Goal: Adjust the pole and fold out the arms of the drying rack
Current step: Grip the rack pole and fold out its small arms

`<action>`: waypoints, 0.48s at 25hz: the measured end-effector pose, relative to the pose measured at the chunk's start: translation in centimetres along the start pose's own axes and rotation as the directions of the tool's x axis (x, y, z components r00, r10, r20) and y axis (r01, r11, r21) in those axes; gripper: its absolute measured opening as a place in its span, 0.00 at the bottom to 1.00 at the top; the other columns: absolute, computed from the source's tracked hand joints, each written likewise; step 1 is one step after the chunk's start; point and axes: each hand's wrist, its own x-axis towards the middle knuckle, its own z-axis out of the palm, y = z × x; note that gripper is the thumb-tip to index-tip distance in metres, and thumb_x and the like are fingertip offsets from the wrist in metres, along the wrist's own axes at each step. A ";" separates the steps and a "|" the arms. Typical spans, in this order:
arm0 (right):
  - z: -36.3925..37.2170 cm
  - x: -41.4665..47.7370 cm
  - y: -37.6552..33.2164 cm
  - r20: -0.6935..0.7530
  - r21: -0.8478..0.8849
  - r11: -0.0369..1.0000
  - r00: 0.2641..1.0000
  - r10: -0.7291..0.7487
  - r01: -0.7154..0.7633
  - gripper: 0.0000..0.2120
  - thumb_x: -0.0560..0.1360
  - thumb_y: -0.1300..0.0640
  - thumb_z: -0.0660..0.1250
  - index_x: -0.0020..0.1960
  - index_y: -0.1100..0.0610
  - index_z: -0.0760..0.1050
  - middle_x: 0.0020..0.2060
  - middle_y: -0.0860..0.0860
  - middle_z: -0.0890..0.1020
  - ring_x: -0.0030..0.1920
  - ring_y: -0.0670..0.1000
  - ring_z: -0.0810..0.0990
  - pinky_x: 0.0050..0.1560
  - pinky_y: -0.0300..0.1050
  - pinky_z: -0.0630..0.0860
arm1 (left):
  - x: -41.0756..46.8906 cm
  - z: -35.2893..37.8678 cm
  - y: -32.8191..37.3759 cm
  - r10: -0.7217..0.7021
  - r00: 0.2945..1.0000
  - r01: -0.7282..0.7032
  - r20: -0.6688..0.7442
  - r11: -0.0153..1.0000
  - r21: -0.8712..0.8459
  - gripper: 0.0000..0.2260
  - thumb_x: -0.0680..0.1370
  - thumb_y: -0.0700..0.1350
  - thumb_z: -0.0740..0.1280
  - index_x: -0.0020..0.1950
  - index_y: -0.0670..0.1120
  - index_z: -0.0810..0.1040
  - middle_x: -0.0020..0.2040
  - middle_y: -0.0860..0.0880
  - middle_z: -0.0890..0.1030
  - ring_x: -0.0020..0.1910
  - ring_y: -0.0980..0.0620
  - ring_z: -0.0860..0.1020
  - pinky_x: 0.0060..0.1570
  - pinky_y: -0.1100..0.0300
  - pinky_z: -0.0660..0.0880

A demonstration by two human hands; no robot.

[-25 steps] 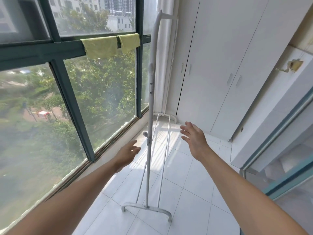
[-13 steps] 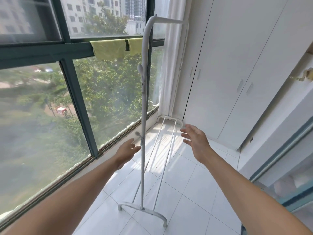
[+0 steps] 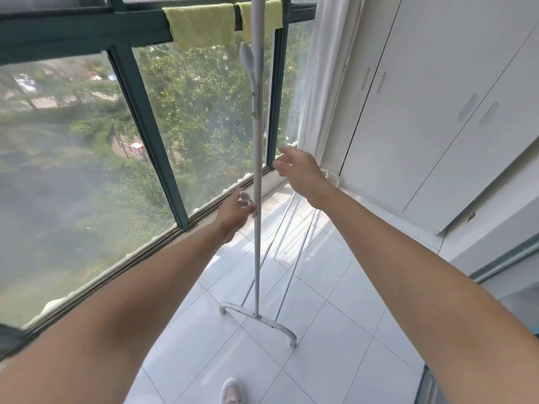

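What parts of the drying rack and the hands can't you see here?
- Top of the pole: cut off by the head view's upper edge.
- Left hand fingertips: hidden behind the hand near the small knob; grip unclear.
- Right hand: motion-blurred.
- Far foot: partly hidden by the right hand.

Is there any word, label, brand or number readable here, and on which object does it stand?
None can be read. The drying rack pole, the green cloths on the window frame and the white cupboard doors carry no visible text; anything outside the glass is too blurred.
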 end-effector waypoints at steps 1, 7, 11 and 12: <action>0.6 0.8 -0.1 0.026 -0.025 1.000 1.000 -0.001 0.002 0.25 0.77 0.57 0.63 0.72 0.59 0.64 0.62 0.57 0.77 0.56 0.53 0.76 0.55 0.44 0.70 | 0.3 0.2 -0.3 -0.002 1.000 0.002 0.012 1.000 -0.008 0.11 0.77 0.40 0.66 0.59 0.49 0.73 0.53 0.43 0.78 0.44 0.54 0.77 0.41 0.58 0.71; 2.9 4.9 -0.5 0.061 -0.073 0.996 0.997 -0.054 0.058 0.18 0.77 0.58 0.63 0.66 0.59 0.71 0.46 0.52 0.79 0.50 0.53 0.78 0.53 0.45 0.73 | 3.3 0.1 -1.9 0.063 0.996 -0.062 0.061 0.998 -0.018 0.13 0.78 0.39 0.64 0.58 0.54 0.79 0.52 0.45 0.82 0.51 0.49 0.79 0.47 0.60 0.72; 4.2 8.0 -1.2 0.078 -0.008 0.999 0.996 -0.050 0.050 0.14 0.75 0.61 0.66 0.59 0.61 0.74 0.44 0.55 0.80 0.51 0.58 0.80 0.56 0.50 0.74 | 5.9 -2.0 -2.3 0.096 0.992 -0.093 0.079 0.995 -0.032 0.14 0.77 0.38 0.65 0.49 0.58 0.80 0.45 0.46 0.82 0.44 0.49 0.77 0.51 0.51 0.74; 4.6 8.6 -1.3 0.086 0.004 0.999 0.995 -0.051 0.051 0.13 0.74 0.61 0.67 0.58 0.61 0.74 0.44 0.55 0.80 0.51 0.57 0.80 0.56 0.50 0.74 | 6.4 -2.7 -2.3 0.090 0.991 -0.087 0.094 0.995 -0.039 0.12 0.77 0.38 0.65 0.51 0.55 0.81 0.45 0.46 0.82 0.45 0.49 0.77 0.52 0.51 0.74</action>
